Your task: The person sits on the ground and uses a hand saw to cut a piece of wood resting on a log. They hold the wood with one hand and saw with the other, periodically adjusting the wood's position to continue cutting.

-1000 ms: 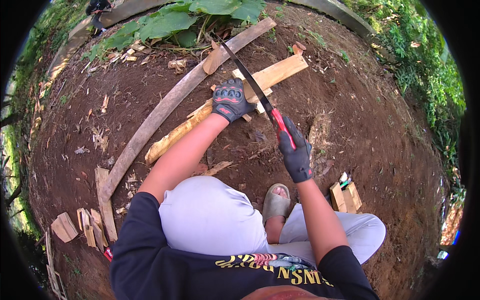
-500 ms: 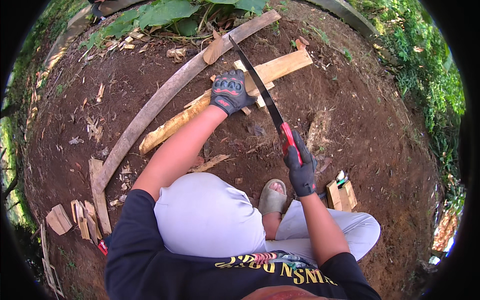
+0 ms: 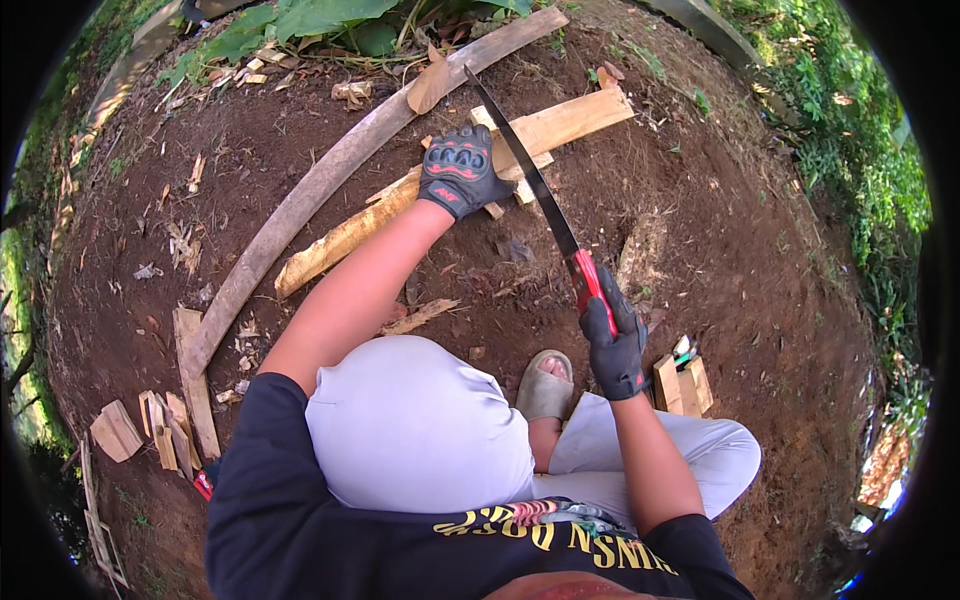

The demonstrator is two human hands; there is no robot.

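Observation:
A pale wooden plank (image 3: 570,122) lies slanted on the ground, its rough-barked lower part (image 3: 330,252) reaching toward the left. My left hand (image 3: 459,168), in a black and red glove, grips the plank near its middle, fingers curled over the top and thumb pointing right. The gloved right hand (image 3: 614,338) is wrapped round the red handle of a hand saw (image 3: 540,190). Its long dark blade crosses the plank just right of my left hand, with the tip pointing up and left. Under the plank sits a short wood piece (image 3: 533,180), partly hidden.
A long curved board (image 3: 300,205) runs along the plank's far side. Cut wood blocks (image 3: 117,435) lie at the lower left, and more blocks (image 3: 683,388) stand beside my right knee. My sandalled foot (image 3: 547,385) rests on brown soil. Leafy plants (image 3: 330,18) grow at the top.
The right hand and saw have shifted slightly right, the hand also a little toward me. My left hand keeps its hold on the plank, and the view has moved slightly.

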